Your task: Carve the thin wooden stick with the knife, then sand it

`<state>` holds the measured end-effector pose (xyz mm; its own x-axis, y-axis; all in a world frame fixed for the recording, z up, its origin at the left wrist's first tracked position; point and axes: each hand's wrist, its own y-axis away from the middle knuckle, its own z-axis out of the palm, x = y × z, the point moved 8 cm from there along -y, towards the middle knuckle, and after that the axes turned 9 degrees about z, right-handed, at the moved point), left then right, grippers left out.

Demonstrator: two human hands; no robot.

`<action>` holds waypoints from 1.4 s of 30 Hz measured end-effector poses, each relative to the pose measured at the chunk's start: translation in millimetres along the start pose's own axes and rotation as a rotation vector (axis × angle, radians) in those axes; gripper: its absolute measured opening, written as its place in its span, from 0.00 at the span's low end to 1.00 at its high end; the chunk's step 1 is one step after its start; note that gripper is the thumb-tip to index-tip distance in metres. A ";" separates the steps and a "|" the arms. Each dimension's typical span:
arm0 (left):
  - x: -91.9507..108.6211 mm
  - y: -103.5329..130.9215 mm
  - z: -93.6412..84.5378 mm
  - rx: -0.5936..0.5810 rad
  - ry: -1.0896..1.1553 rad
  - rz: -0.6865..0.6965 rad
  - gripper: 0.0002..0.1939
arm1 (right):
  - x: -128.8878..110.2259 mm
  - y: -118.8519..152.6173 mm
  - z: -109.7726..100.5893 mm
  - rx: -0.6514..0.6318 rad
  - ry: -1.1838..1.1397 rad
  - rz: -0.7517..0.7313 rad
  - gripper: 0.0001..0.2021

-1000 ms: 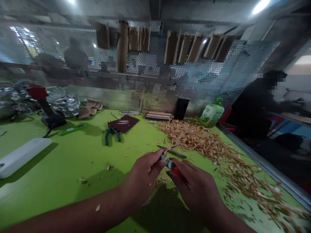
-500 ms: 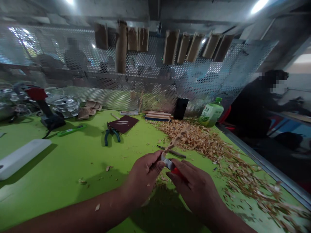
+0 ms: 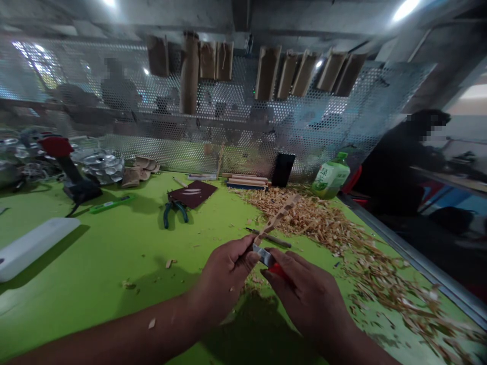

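Observation:
My left hand (image 3: 226, 274) is closed around the lower end of a thin carved wooden stick (image 3: 279, 215), which points up and to the right. My right hand (image 3: 308, 291) grips a knife by its red handle (image 3: 279, 271). The short metal blade (image 3: 262, 254) lies against the wood beside my left thumb. A slim dark tool (image 3: 270, 238) rests on the green table (image 3: 160, 268) just beyond my hands. Small wood chips stick to my left wrist and forearm.
Wood shavings (image 3: 319, 218) spread over the table's right side. Behind stand a green bottle (image 3: 331, 175) and a black phone (image 3: 283, 170). Pliers (image 3: 175, 210), sandpaper (image 3: 198, 194), a white block (image 3: 38, 246) and a cordless drill (image 3: 66, 162) lie left. A person sits right.
The knife blade has tilted slightly against the wood, and its face looks darker. Both hands stay nearly in place. The person on the right has shifted a little.

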<state>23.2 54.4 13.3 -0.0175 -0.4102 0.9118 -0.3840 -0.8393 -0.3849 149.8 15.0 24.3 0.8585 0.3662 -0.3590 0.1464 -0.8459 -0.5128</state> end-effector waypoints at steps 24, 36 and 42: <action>-0.6 1.3 0.3 0.020 0.045 -0.035 0.12 | -2.7 -0.4 -0.5 -0.017 0.023 -0.009 0.14; 2.9 -0.3 0.7 -0.009 0.027 0.030 0.16 | 1.5 -2.6 4.4 -0.084 -0.063 0.056 0.13; 1.2 2.2 2.2 -0.012 0.048 -0.043 0.15 | -0.2 -1.1 0.6 -0.044 -0.038 0.036 0.14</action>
<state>24.3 51.2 13.3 -0.0450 -0.3554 0.9336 -0.3968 -0.8513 -0.3432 149.2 16.1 24.5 0.8444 0.3491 -0.4064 0.1379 -0.8746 -0.4648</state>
